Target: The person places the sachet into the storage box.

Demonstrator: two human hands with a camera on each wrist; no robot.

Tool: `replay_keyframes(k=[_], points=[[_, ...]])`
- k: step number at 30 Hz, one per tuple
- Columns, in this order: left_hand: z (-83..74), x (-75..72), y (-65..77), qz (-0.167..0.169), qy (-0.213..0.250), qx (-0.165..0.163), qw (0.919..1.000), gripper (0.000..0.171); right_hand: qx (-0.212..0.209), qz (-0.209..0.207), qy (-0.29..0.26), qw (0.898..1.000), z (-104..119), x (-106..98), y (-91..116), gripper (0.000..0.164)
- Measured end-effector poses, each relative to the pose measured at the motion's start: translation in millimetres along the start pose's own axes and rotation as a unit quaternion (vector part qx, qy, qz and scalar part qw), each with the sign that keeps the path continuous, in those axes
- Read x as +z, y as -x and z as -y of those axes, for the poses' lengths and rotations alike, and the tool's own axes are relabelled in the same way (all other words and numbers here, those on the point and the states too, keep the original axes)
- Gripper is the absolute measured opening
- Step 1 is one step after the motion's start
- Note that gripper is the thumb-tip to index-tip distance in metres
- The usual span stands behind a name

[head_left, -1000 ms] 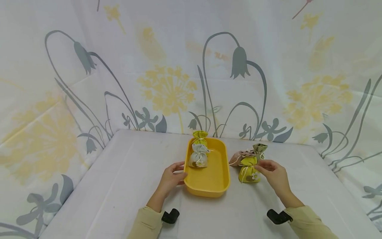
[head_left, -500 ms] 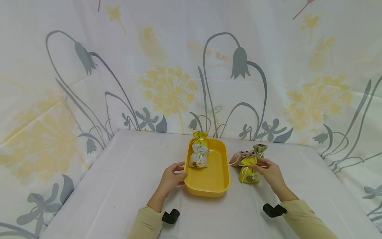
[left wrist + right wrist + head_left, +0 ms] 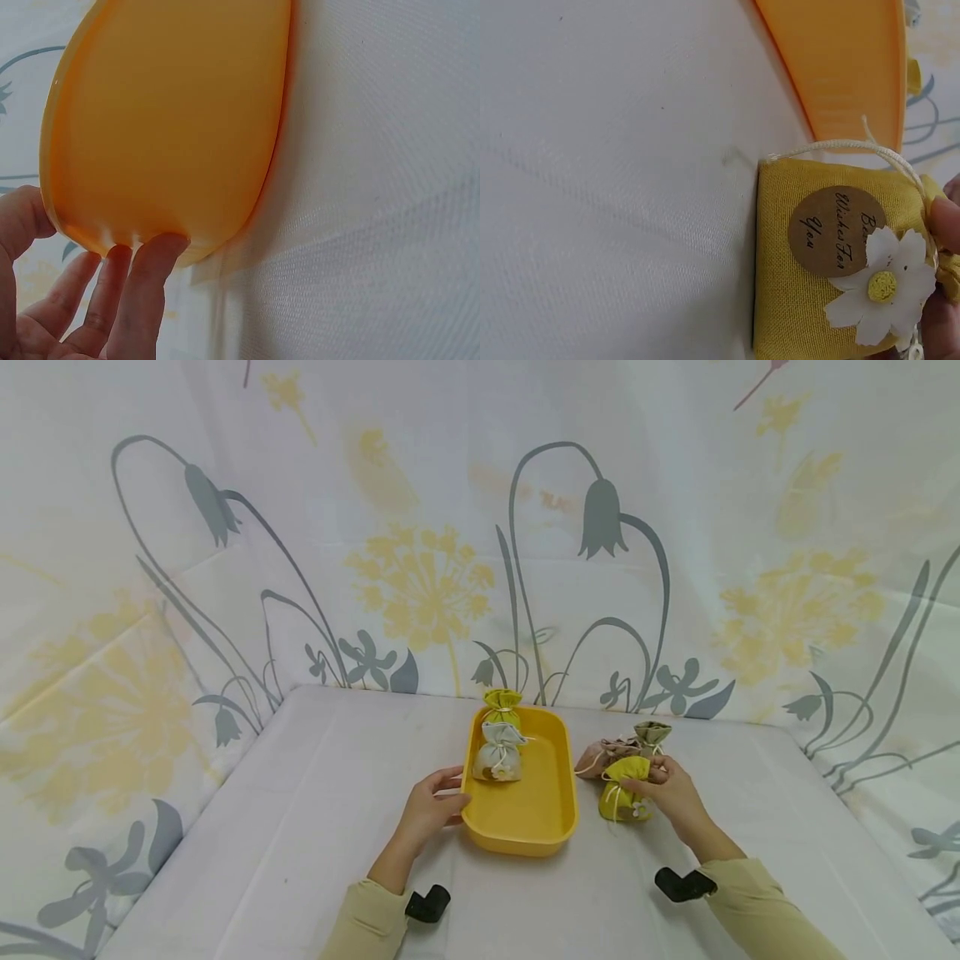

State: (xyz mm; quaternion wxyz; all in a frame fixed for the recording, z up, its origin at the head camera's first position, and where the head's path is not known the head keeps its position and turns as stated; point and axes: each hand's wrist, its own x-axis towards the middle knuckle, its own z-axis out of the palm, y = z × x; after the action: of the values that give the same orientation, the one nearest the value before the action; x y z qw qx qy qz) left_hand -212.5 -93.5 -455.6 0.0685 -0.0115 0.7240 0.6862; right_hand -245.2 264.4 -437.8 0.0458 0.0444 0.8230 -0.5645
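My right hand (image 3: 672,792) pinches the gathered neck of a yellow-green drawstring pouch (image 3: 617,803). On the pouch's front, the right wrist view shows a white fabric flower (image 3: 889,289) and a round brown label (image 3: 836,231). My left hand (image 3: 431,802) grips the left side of a yellow plastic tray (image 3: 521,843), thumb at the rim and fingers against the outer wall (image 3: 169,135). Inside the tray's left half stand a pale grey-white pouch (image 3: 498,762) and, behind it, another yellow-green pouch (image 3: 503,710).
Just behind the pinched pouch are a pinkish-brown pouch (image 3: 596,758) and an olive-green pouch (image 3: 652,735), partly hidden. Everything rests on a white-covered table (image 3: 345,760). A flower-printed cloth (image 3: 450,485) hangs along the back and sides.
My right hand has shifted slightly left and taken a closer hold on the pouch's neck; the pouch now tilts a little. The left hand and tray have not moved.
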Motion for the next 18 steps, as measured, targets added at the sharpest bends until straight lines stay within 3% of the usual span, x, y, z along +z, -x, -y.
replay_keyframes(k=[11,18], points=[[-30.9,2.8,22.4,0.003,0.001,0.003,1.0000,0.049,-0.020,-0.018,-0.021,0.999,1,-1,17,0.062],[-30.8,3.1,22.3,0.002,-0.003,0.000,1.0000,0.049,-0.058,-0.024,-0.067,0.996,2,-4,26,0.047]])
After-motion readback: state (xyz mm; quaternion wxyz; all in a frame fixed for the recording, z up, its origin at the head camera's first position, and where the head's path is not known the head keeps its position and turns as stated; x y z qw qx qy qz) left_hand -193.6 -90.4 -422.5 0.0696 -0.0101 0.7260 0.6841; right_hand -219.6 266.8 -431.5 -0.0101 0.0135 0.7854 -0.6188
